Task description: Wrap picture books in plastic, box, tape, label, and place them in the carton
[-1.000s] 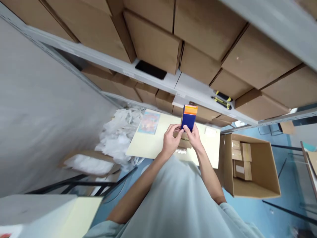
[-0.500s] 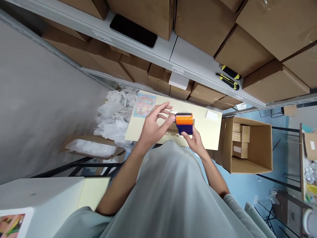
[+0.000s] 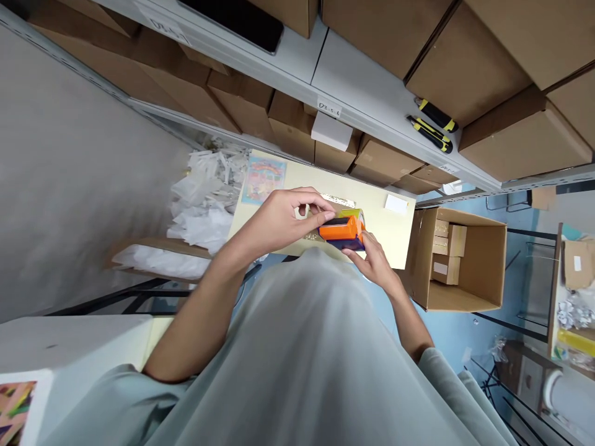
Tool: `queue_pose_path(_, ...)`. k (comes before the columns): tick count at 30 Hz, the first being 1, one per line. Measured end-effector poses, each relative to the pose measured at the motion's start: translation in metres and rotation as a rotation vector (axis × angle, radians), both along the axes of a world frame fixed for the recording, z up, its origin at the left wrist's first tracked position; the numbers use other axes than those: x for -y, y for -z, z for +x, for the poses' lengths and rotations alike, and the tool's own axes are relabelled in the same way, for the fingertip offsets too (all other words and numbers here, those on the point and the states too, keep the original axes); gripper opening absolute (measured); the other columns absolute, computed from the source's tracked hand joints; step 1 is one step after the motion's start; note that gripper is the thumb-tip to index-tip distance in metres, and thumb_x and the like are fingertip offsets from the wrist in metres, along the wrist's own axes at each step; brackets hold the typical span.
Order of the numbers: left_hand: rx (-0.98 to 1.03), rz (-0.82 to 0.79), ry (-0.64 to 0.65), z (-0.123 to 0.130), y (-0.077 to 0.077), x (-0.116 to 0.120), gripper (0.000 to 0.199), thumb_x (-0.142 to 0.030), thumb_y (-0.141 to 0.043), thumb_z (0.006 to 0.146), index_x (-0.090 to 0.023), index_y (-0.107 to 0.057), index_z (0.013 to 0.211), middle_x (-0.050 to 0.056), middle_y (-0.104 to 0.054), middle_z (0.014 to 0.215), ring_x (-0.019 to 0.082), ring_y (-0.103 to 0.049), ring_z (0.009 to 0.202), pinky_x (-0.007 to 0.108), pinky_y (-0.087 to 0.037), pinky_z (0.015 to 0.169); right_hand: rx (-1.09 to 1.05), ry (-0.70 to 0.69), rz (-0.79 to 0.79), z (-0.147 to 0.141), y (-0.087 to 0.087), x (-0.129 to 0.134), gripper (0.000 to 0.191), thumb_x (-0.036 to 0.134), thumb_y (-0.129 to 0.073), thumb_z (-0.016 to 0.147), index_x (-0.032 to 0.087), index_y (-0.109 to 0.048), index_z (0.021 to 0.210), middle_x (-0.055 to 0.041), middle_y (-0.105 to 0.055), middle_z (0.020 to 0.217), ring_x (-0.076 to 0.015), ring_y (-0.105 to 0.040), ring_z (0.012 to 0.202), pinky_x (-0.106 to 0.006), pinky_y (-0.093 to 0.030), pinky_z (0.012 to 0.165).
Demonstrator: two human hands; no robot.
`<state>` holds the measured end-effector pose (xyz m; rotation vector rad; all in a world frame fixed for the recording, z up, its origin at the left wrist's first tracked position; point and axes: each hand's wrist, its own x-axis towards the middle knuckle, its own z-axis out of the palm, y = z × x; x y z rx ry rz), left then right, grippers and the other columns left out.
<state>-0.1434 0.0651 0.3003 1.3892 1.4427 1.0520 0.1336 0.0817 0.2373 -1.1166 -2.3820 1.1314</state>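
An orange and dark blue tape dispenser (image 3: pixel 341 229) with a yellowish tape roll is over the pale tabletop (image 3: pixel 297 176). My right hand (image 3: pixel 375 265) grips its right end, thumb along the blue lower side. At its left end is my left hand (image 3: pixel 297 214), thumb and index finger pinched together near the dispenser's dark edge; what they pinch, if anything, is too small to make out. Partly hidden under the hands and dispenser lies a brown box with shiny clear tape (image 3: pixel 339 200) along its far side.
A pink and blue printed sheet (image 3: pixel 264 179) and a white card (image 3: pixel 396 204) lie on the table. To the right stands an open carton (image 3: pixel 478 266) holding small boxes. White plastic wrap (image 3: pixel 202 192) is heaped left. Shelves above hold boxes, a black phone (image 3: pixel 237 21) and two cutters (image 3: pixel 432 133).
My left hand has closed from spread fingers into a pinch at the dispenser's left end. The dispenser has tilted, showing its tape roll. The camera view has shifted slightly.
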Motion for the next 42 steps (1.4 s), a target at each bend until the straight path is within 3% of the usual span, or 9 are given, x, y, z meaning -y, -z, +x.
queue_pose_path(5, -0.031, -0.025, -0.064, 0.007, 0.013, 0.008, 0.027, -0.049, -0.075, 0.099, -0.024, -0.086, 0.094, 0.006, -0.08, 0.096, 0.02, -0.07, 0.088, 0.032, -0.057, 0.082, 0.104, -0.058, -0.049, 0.008, 0.0, -0.002, 0.038, 0.062, -0.058, 0.113, 0.026, -0.07, 0.117, -0.0092, -0.073, 0.099, -0.03, -0.069, 0.097, -0.047, -0.061, 0.093)
queue_pose_path(12, 0.007, -0.135, -0.214, 0.038, 0.06, 0.036, 0.023, -0.04, -0.067, 0.102, -0.023, -0.082, 0.095, 0.005, -0.081, 0.098, 0.019, -0.07, 0.086, 0.033, -0.059, 0.083, 0.247, -0.197, -0.293, 0.034, -0.005, -0.013, 0.049, 0.072, -0.056, 0.11, 0.025, -0.068, 0.103, -0.0044, -0.071, 0.087, -0.0241, -0.063, 0.079, -0.039, -0.056, 0.078)
queue_pose_path(17, 0.083, -0.293, -0.543, 0.028, 0.109, 0.048, 0.017, -0.039, -0.073, 0.098, -0.024, -0.081, 0.095, 0.003, -0.082, 0.098, 0.019, -0.073, 0.087, 0.032, -0.063, 0.086, 0.43, -0.247, -0.633, 0.061, -0.023, -0.046, 0.051, 0.073, -0.058, 0.108, 0.025, -0.071, 0.114, -0.0039, -0.08, 0.095, -0.0203, -0.064, 0.071, -0.034, -0.051, 0.063)
queue_pose_path(21, 0.23, -0.413, -0.638, 0.008, 0.163, 0.037, 0.016, -0.038, -0.079, 0.09, -0.022, -0.079, 0.092, 0.002, -0.08, 0.087, 0.018, -0.075, 0.08, 0.032, -0.065, 0.081, 0.496, -0.278, -0.73, 0.049, -0.028, -0.091, 0.052, 0.072, -0.063, 0.106, 0.024, -0.073, 0.122, -0.0051, -0.083, 0.1, -0.0224, -0.069, 0.079, -0.035, -0.053, 0.067)
queue_pose_path(27, 0.411, -0.451, -0.653, 0.001, 0.225, 0.025, 0.027, -0.047, -0.076, 0.091, -0.021, -0.077, 0.097, 0.002, -0.078, 0.088, 0.019, -0.078, 0.087, 0.037, -0.07, 0.09, 0.562, -0.339, -0.885, 0.0, 0.002, -0.145, 0.058, 0.076, -0.071, 0.098, 0.019, -0.07, 0.107, -0.0067, -0.08, 0.095, -0.0206, -0.069, 0.082, -0.033, -0.052, 0.071)
queue_pose_path(31, 0.489, -0.48, -0.677, 0.004, 0.258, 0.026, 0.031, -0.049, -0.077, 0.087, -0.019, -0.078, 0.094, 0.003, -0.079, 0.088, 0.019, -0.078, 0.084, 0.037, -0.069, 0.089, 0.586, -0.35, -0.951, -0.014, 0.03, -0.158, 0.061, 0.079, -0.072, 0.095, 0.019, -0.069, 0.103, -0.0065, -0.08, 0.09, -0.0189, -0.07, 0.081, -0.033, -0.052, 0.073)
queue_pose_path(34, 0.494, -0.496, -0.692, 0.007, 0.281, 0.023, 0.029, -0.047, -0.076, 0.087, -0.019, -0.078, 0.094, 0.003, -0.08, 0.088, 0.018, -0.077, 0.082, 0.036, -0.068, 0.088, 0.612, -0.334, -0.986, -0.019, 0.042, -0.162, 0.06, 0.078, -0.073, 0.094, 0.018, -0.069, 0.103, -0.0064, -0.08, 0.09, -0.0184, -0.071, 0.081, -0.033, -0.053, 0.073)
queue_pose_path(39, 0.414, -0.494, -0.638, 0.017, 0.312, 0.014, 0.03, -0.05, -0.076, 0.09, -0.02, -0.077, 0.093, 0.005, -0.082, 0.09, 0.018, -0.078, 0.089, 0.032, -0.064, 0.088, 0.669, -0.306, -1.038, -0.027, 0.044, -0.166, 0.058, 0.075, -0.076, 0.094, 0.018, -0.07, 0.109, -0.0073, -0.081, 0.094, -0.0194, -0.073, 0.085, -0.032, -0.056, 0.075)
queue_pose_path(42, 0.383, -0.536, -0.589, 0.019, 0.318, 0.014, 0.054, -0.067, -0.077, 0.091, -0.018, -0.079, 0.113, 0.008, -0.083, 0.103, 0.018, -0.079, 0.094, 0.032, -0.063, 0.088, 0.695, -0.3, -1.04, -0.029, 0.045, -0.168, 0.06, 0.076, -0.076, 0.093, 0.018, -0.07, 0.107, -0.0081, -0.082, 0.094, -0.0199, -0.074, 0.085, -0.032, -0.057, 0.075)
